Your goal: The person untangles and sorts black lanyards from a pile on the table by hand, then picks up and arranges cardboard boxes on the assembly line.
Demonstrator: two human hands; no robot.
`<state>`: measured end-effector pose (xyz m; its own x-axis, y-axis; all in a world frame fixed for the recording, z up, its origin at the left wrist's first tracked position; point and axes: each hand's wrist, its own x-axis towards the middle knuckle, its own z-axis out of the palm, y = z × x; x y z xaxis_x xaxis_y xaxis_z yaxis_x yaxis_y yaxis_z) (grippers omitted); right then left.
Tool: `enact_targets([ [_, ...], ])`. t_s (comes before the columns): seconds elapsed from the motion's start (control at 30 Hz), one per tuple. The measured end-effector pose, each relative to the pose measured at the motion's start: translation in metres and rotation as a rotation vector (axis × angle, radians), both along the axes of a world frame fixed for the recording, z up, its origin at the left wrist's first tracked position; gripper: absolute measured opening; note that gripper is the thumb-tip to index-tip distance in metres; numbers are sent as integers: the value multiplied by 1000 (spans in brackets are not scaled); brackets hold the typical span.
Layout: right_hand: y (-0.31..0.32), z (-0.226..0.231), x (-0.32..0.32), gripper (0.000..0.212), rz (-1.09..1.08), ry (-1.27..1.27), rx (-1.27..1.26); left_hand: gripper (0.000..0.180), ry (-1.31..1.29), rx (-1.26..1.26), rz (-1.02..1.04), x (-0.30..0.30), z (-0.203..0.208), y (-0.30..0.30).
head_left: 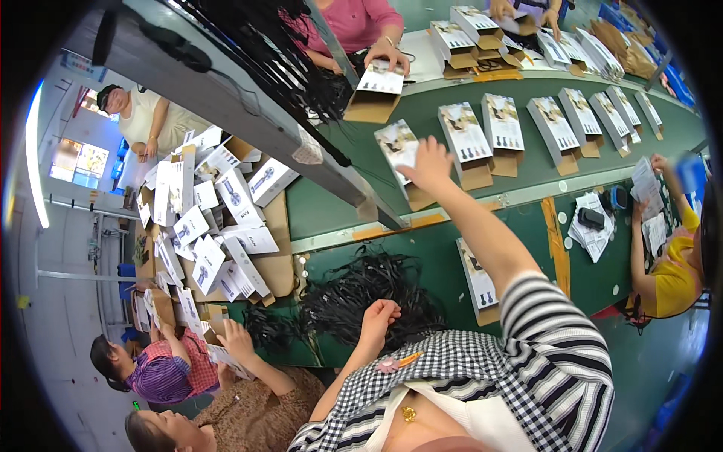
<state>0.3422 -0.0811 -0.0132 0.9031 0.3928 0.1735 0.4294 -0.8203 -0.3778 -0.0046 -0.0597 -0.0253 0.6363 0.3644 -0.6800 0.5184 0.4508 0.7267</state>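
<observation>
My right arm is stretched out over the green conveyor belt. My right hand [431, 167] is open, fingers spread, at the right side of a white printed carton [393, 148] whose brown flap hangs open toward me; whether it touches the carton is hard to tell. My left hand [382, 320] is curled closed above a heap of black cables [361, 290] on the green worktable. Its curled fingers hide whatever may be in them. Another white carton [477, 275] with an open brown flap lies on the worktable, below my right forearm.
Several cartons [465, 134] stand along the belt to the right. A slanted metal post [248, 98] hung with black cables crosses the left. Beyond it is a pile of cartons [233, 196]. Co-workers sit around; one across the belt holds a carton [375, 87]. Papers [593, 226] lie at right.
</observation>
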Motion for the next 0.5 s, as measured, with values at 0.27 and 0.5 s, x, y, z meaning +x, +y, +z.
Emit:
enact_targets([
  [0.27, -200, -18, -158, 100, -185, 265, -119, 15, 41, 18, -107, -11, -14, -5],
  [0.5, -225, -46, -197, 105, -203, 482, -114, 19, 118, 61, -217, 10, 1, -18],
])
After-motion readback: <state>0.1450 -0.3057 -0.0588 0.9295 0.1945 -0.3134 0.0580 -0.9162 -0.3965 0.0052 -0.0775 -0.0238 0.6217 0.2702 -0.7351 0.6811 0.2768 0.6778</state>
